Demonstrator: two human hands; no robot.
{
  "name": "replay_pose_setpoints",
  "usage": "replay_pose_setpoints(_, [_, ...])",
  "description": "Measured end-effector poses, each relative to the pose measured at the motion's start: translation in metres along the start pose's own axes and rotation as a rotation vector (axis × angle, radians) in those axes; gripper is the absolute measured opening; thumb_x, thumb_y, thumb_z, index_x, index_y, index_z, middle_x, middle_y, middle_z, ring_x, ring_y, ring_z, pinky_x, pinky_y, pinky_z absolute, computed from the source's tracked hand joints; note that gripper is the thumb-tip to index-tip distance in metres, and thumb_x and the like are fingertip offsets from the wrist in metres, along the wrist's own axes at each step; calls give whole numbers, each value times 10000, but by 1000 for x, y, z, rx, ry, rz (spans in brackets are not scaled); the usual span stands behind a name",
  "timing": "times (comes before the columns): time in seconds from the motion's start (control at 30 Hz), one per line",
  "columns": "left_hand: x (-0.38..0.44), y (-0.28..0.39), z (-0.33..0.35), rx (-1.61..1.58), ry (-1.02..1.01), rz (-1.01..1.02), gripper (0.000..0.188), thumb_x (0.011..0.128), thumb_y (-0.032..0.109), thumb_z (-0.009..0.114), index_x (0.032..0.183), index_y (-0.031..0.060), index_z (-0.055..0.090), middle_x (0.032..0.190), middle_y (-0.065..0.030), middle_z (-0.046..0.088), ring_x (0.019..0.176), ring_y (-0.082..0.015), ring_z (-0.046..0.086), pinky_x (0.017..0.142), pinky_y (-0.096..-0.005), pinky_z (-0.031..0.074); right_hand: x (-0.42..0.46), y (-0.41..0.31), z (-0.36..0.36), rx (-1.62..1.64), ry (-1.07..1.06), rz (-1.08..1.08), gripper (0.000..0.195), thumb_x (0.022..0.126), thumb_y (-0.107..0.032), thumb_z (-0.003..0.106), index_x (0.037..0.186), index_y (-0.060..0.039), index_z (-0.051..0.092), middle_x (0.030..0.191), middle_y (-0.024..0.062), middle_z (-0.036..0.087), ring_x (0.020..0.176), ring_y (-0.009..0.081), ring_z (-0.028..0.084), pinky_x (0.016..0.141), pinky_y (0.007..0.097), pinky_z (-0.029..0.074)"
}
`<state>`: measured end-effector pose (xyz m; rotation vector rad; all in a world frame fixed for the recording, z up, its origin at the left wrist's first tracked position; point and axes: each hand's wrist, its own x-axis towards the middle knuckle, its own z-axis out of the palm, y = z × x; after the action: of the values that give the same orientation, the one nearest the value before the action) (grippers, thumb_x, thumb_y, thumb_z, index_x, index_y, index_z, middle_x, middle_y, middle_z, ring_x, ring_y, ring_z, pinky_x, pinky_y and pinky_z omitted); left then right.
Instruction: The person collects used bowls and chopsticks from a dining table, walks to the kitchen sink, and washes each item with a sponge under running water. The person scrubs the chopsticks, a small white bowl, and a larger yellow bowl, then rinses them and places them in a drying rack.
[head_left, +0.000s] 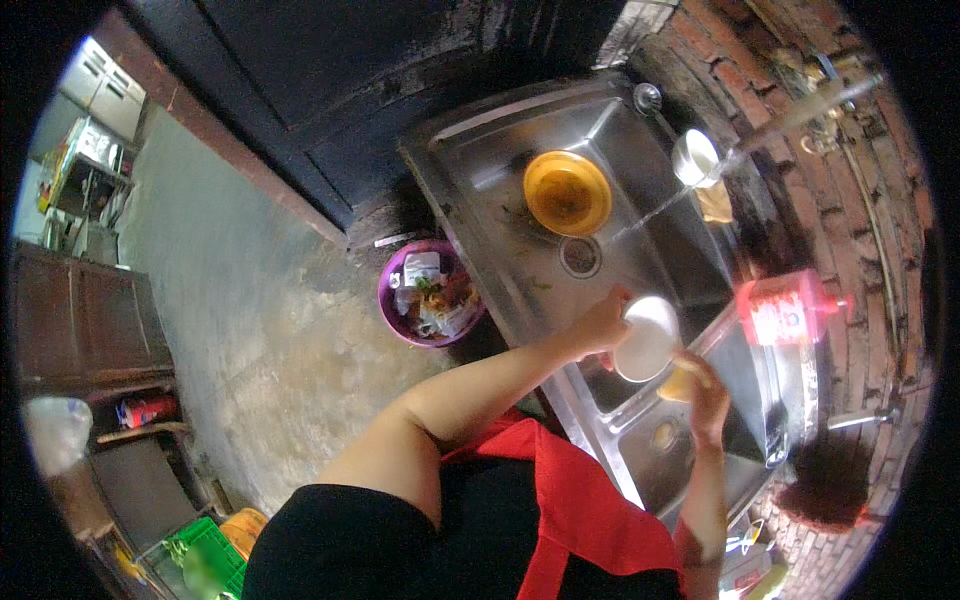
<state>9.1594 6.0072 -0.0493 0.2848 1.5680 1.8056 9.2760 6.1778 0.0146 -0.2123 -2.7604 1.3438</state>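
Observation:
My left hand (601, 327) grips the side of a white bowl (646, 341), held above the near part of the steel sink (495, 262). Close by on the right, my right hand (703, 394) holds a yellow sponge or cloth (676, 385) just below the bowl's rim. Its fingertips are at or near the bowl's edge; contact is hard to tell. In the larger basin lies an orange bowl (568, 193) with dark residue or liquid inside. Beside it is the drain (580, 257), with bits of food scattered around.
A thin water stream (651, 217) runs from the tap (802, 112). A white cup (696, 157) and tan cloth (714, 204) sit on the ledge. A pink soap bottle (784, 307) stands by the brick wall (862, 247). Left of the sink, a purple bin (386, 300) holds waste.

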Motion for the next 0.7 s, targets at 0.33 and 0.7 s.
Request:
replay_pose_setpoints(0.33, [12, -33, 18, 169, 30, 106, 245, 744, 86, 469, 983, 37, 449, 893, -157, 518, 731, -251, 539, 619, -339, 436, 11, -8, 39, 1384, 238, 289, 609, 815, -491, 273, 1186, -13, 345, 1167, 109, 400, 1077, 231, 369, 921, 356, 272])
replay_pose_setpoints(0.7, [-9, 33, -3, 440, 203, 203, 343, 640, 251, 593, 891, 42, 488, 841, -146, 543, 797, -318, 525, 704, -401, 401, 49, -6, 42, 951, -31, 494, 562, 796, -454, 344, 1130, -5, 401, 1093, 123, 456, 1009, 243, 429, 860, 348, 335])
